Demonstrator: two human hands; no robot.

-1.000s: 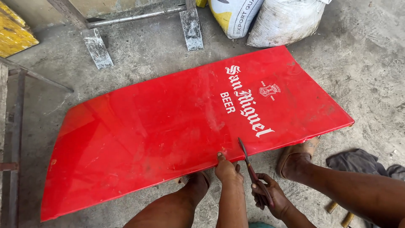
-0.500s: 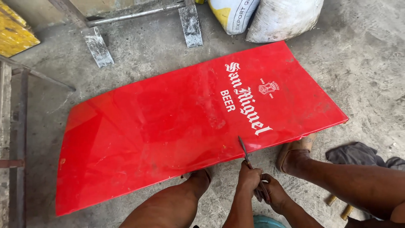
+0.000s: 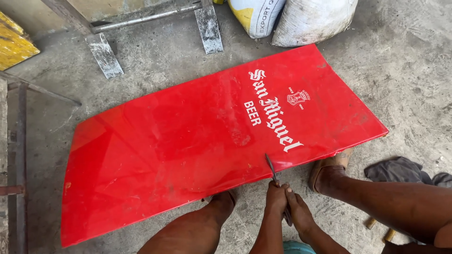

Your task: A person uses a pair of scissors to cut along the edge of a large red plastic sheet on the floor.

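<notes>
A large glossy red sheet panel (image 3: 188, 155) with white lettering lies flat on the concrete floor. At its near edge a thin metal blade tool (image 3: 270, 167) points up into the panel's rim. My left hand (image 3: 275, 200) and my right hand (image 3: 299, 214) are clasped together around the tool's handle just below that edge. My left foot (image 3: 223, 202) presses the panel's near edge, and my right foot (image 3: 329, 169) rests beside the near right edge.
Two filled sacks (image 3: 301, 19) lean at the far side. Grey metal frame legs (image 3: 209, 26) stand beyond the panel, a rusty metal frame (image 3: 19, 155) runs along the left, and a yellow object (image 3: 12, 47) sits top left. A dark cloth (image 3: 400, 169) lies at right.
My left hand left the panel's edge and joined my right hand on the tool. The tool's tip now sits at the panel's rim, further right along the edge.
</notes>
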